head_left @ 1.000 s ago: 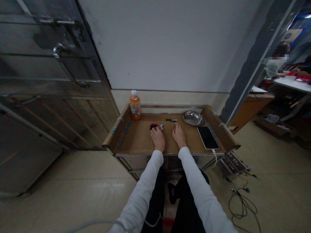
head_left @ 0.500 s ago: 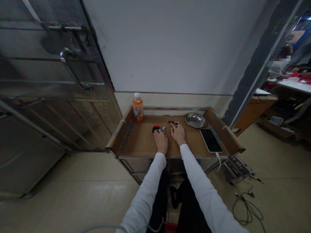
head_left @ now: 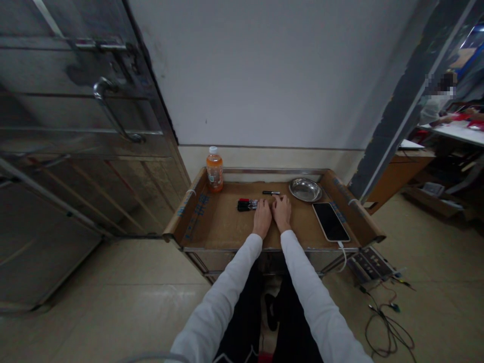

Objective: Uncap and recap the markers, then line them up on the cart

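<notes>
Several markers (head_left: pixel 245 204) with black and red ends lie side by side on the cardboard-lined cart top (head_left: pixel 217 222). My left hand (head_left: pixel 262 218) rests at their right ends, its fingers bent and closed over them, hiding those ends. Close beside it, my right hand (head_left: pixel 282 214) lies low over the cardboard, fingers slightly apart and pointing forward, with nothing visible in them. A single black marker (head_left: pixel 271 192) lies just beyond my right fingertips, apart from the others.
At the back left stands a bottle of orange drink (head_left: pixel 215 171). A round metal dish (head_left: pixel 305 189) sits back right, with a phone (head_left: pixel 330 222) on a white cable in front. Raised cardboard sides edge the cart. A box with wires (head_left: pixel 372 264) lies on the floor at right.
My left hand has slid right along the markers, uncovering their left ends. My right hand has drawn back slightly from the single black marker, and the two hands are now nearly together.
</notes>
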{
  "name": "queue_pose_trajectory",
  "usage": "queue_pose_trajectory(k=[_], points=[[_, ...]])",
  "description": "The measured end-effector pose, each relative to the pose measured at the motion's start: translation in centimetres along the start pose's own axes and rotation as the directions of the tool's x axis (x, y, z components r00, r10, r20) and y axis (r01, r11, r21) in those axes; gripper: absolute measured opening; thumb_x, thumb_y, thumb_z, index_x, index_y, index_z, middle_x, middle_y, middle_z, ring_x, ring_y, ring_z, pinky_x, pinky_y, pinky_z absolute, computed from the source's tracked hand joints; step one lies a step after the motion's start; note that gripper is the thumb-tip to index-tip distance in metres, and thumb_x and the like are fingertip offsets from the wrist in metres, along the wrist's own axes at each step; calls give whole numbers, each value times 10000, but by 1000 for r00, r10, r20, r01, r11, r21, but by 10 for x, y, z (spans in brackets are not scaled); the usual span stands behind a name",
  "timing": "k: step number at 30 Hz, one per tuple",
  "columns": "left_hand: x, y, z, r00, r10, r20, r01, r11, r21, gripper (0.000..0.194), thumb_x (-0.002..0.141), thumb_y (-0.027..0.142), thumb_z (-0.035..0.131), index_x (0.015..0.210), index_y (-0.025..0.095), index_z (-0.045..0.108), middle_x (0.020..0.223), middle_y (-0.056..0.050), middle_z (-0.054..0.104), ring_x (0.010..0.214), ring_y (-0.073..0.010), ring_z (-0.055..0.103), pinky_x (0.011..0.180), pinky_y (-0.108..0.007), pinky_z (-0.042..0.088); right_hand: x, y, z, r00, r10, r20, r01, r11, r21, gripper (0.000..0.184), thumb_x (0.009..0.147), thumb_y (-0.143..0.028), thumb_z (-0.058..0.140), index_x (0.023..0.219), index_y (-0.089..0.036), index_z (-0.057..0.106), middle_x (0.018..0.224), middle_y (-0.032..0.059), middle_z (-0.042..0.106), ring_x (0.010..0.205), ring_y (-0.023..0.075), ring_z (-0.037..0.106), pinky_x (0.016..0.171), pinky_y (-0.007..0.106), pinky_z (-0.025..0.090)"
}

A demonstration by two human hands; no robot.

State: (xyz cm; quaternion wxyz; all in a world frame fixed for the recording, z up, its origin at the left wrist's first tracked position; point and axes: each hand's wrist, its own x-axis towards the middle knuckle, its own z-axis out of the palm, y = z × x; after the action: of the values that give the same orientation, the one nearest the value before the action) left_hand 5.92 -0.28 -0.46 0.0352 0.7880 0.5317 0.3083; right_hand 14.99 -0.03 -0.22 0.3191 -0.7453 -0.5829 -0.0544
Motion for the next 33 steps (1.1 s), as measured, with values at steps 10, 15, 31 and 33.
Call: queue_pose_trajectory(k=[10, 15, 31, 33], points=[[14, 3, 11, 999, -27, 24, 25, 998, 51, 194, 918, 107, 373, 1029, 88, 531, 1084, -176, 570, 1092, -245, 537, 963, -425, 434, -3, 0, 5, 998, 55, -31, -55, 998, -15, 330, 887, -145, 395, 1146, -159, 598, 1132, 186, 543, 1029, 260, 495, 860, 390, 377], [15, 1, 8, 998, -36, 52, 38, 998, -50, 195, 915, 86, 358, 1025, 113, 517, 1086, -143, 552, 1057, -209, 540, 939, -403, 446, -7, -2, -1, 1000, 15, 8, -15, 999, -52, 281, 884, -121, 379, 1066, -137, 592, 1091, 184, 564, 1006, 267, 499, 841, 382, 381], [14, 0, 3, 993, 20, 117, -6, 993, -121, 218, 894, 44, 369, 995, 136, 538, 1091, -112, 542, 1062, -182, 518, 967, -353, 429, -9, 5, 3, 1000, -10, -18, 10, 1000, -8, 299, 894, -107, 373, 973, -130, 661, 1015, 141, 569, 902, 218, 497, 826, 322, 393], [14, 0, 4, 993, 27, 116, -14, 994, -109, 228, 891, 36, 360, 1007, 137, 528, 1086, -111, 548, 1067, -184, 520, 977, -361, 423, -9, 5, 2, 1000, -29, -5, 29, 1000, 1, 287, 892, -105, 388, 1006, -129, 651, 1019, 136, 572, 915, 214, 496, 833, 317, 388]])
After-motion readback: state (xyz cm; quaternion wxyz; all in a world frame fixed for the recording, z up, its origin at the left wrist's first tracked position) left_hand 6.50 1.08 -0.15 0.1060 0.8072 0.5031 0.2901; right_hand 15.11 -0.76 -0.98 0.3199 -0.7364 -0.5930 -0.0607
